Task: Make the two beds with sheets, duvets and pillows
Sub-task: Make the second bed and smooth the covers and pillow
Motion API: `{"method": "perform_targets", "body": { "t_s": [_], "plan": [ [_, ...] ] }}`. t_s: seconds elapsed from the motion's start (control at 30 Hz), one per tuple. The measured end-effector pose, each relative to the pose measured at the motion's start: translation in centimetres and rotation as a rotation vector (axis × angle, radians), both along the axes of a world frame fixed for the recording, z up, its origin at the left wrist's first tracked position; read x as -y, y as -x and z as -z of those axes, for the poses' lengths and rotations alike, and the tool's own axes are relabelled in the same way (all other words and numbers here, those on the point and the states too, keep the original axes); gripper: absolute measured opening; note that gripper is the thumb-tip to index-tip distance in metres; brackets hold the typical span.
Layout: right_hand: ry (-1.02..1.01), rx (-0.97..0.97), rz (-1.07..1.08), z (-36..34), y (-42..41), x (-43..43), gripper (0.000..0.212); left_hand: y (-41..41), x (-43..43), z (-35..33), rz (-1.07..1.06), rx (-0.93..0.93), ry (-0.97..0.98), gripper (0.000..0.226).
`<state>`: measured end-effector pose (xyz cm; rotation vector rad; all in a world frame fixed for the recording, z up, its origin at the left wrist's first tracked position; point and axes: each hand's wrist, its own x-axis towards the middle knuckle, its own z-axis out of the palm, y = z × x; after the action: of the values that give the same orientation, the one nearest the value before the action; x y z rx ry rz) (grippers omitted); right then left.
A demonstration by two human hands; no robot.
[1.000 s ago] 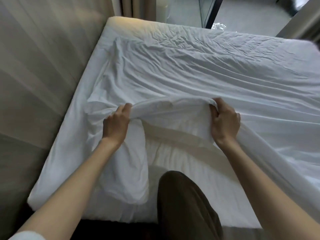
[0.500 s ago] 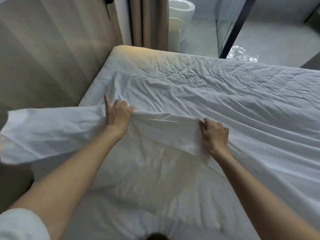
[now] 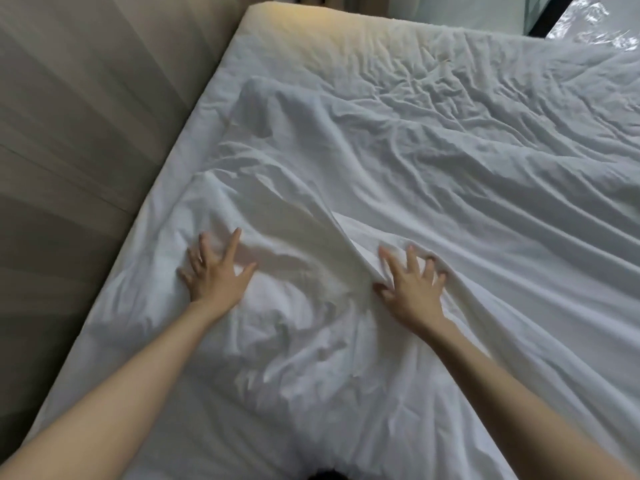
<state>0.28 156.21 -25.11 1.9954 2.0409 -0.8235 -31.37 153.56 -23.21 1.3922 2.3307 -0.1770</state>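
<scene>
Both hands flat, fingers spread, left hand (image 3: 216, 271) and right hand (image 3: 412, 285) pressing the rumpled white sheet (image 3: 433, 174) on the bed (image 3: 301, 29); beige wall (image 3: 76, 109) left, crinkly plastic (image 3: 592, 26) far right.

A wrinkled white fabric sheet (image 3: 433, 174) lies spread over a wide, thick white mattress (image 3: 311, 29), leaving the mattress's far left corner and left edge bare. One long raised fold runs diagonally down the sheet's middle, and its near part is bunched in loose creases.
</scene>
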Motion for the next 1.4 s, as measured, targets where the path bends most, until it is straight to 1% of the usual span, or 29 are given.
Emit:
{"method": "perform_targets", "body": {
  "t_s": [0.07, 0.17, 0.27, 0.3, 0.4, 0.43, 0.5, 0.57, 0.63, 0.67, 0.73, 0.8, 0.83, 0.87, 0.9, 0.93, 1.0, 1.03, 1.07, 1.13, 1.17, 1.23, 1.27, 1.3, 1.33, 1.37, 1.4],
  "plan": [
    [-0.048, 0.030, 0.022, 1.1, 0.5, -0.6, 0.068, 1.8, 0.3, 0.9, -0.105, 0.006, 0.010, 0.083],
    [-0.190, 0.084, -0.052, 2.4, 1.5, -0.9, 0.072, 4.6, 0.7, 1.5, -0.209, 0.004, 0.013, 0.098],
    [-0.250, -0.001, -0.066, 2.8, 3.2, -1.8, 0.062, 6.9, 1.0, 1.6, -0.303, 0.042, 0.011, 0.107],
    [-0.263, -0.017, -0.078, 2.9, 3.8, -2.2, 0.062, 7.7, 1.2, 1.7, -0.334, 0.051, 0.024, 0.111],
    [-0.292, -0.042, -0.145, 3.5, 6.3, -4.0, 0.079, 9.2, 1.7, 2.5, -0.392, 0.039, 0.045, 0.115],
    [-0.289, -0.060, -0.154, 3.7, 7.1, -4.5, 0.080, 9.3, 1.9, 3.0, -0.404, 0.024, 0.014, 0.113],
    [-0.273, -0.076, -0.138, 3.6, 8.5, -5.1, 0.069, 9.2, 2.3, 3.2, -0.390, -0.001, -0.100, 0.102],
    [-0.245, -0.105, -0.089, 2.8, 9.4, -5.2, 0.053, 8.9, 2.9, 2.6, -0.326, 0.009, -0.217, 0.081],
    [-0.230, -0.184, -0.031, 1.0, 10.0, -4.8, 0.036, 8.7, 3.7, 0.9, -0.259, 0.019, -0.319, 0.062],
    [-0.246, -0.234, -0.020, 0.0, 10.3, -4.3, 0.031, 8.7, 4.3, -0.3, -0.248, 0.023, -0.389, 0.053],
    [-0.262, -0.344, -0.038, -2.6, 10.8, -3.3, 0.029, 9.7, 6.1, -2.6, -0.273, 0.033, -0.545, 0.040],
    [-0.224, -0.450, -0.093, -4.9, 11.1, -2.4, 0.030, 11.6, 9.3, -4.0, -0.283, 0.005, -0.652, 0.037],
    [-0.204, -0.459, -0.119, -5.6, 11.3, -2.0, 0.031, 12.6, 11.1, -4.1, -0.267, -0.018, -0.663, 0.038],
    [-0.191, -0.432, -0.140, -5.9, 11.7, -1.7, 0.032, 13.7, 12.7, -3.7, -0.244, -0.033, -0.631, 0.040],
    [-0.179, -0.374, -0.169, -5.4, 12.1, -1.5, 0.032, 14.6, 13.8, -2.9, -0.232, -0.032, -0.556, 0.042],
    [-0.147, -0.298, -0.185, -4.3, 12.6, -1.1, 0.030, 15.4, 14.5, -1.9, -0.255, -0.014, -0.443, 0.047],
    [-0.039, -0.142, -0.150, -1.7, 13.6, 0.0, 0.029, 16.0, 14.2, -0.2, -0.342, 0.053, -0.202, 0.061],
    [-0.003, -0.102, -0.128, -0.5, 14.0, 0.5, 0.032, 16.1, 13.6, 0.2, -0.381, 0.071, -0.136, 0.068],
    [-0.006, -0.089, -0.110, 0.2, 14.5, 0.7, 0.036, 15.8, 12.7, 0.4, -0.399, 0.064, -0.115, 0.072],
    [-0.063, -0.119, -0.125, 0.0, 15.8, 0.8, 0.046, 14.7, 11.0, 0.2, -0.390, 0.054, -0.117, 0.074],
    [-0.061, -0.170, -0.135, -0.4, 16.5, 0.6, 0.054, 14.2, 10.3, 0.1, -0.395, 0.062, -0.100, 0.077],
    [0.066, -0.271, -0.098, -1.0, 17.9, 0.5, 0.075, 13.5, 9.5, 0.5, -0.483, 0.107, -0.022, 0.089],
    [0.131, -0.286, -0.080, -1.3, 18.5, 0.4, 0.081, 13.5, 9.3, 0.8, -0.542, 0.138, -0.002, 0.091],
    [0.168, -0.311, -0.074, -1.5, 18.9, 0.4, 0.077, 13.7, 9.2, 1.1, -0.587, 0.172, -0.052, 0.083],
    [0.157, -0.343, -0.081, -1.8, 19.1, 0.5, 0.063, 14.0, 9.2, 1.2, -0.617, 0.196, -0.190, 0.067],
    [0.081, -0.381, -0.104, -2.3, 19.2, 0.6, 0.048, 14.1, 9.2, 1.0, -0.641, 0.211, -0.389, 0.054],
    [-0.048, -0.407, -0.123, -3.1, 19.1, 0.7, 0.041, 14.1, 9.2, 0.3, -0.651, 0.217, -0.589, 0.046]
  ]
}}
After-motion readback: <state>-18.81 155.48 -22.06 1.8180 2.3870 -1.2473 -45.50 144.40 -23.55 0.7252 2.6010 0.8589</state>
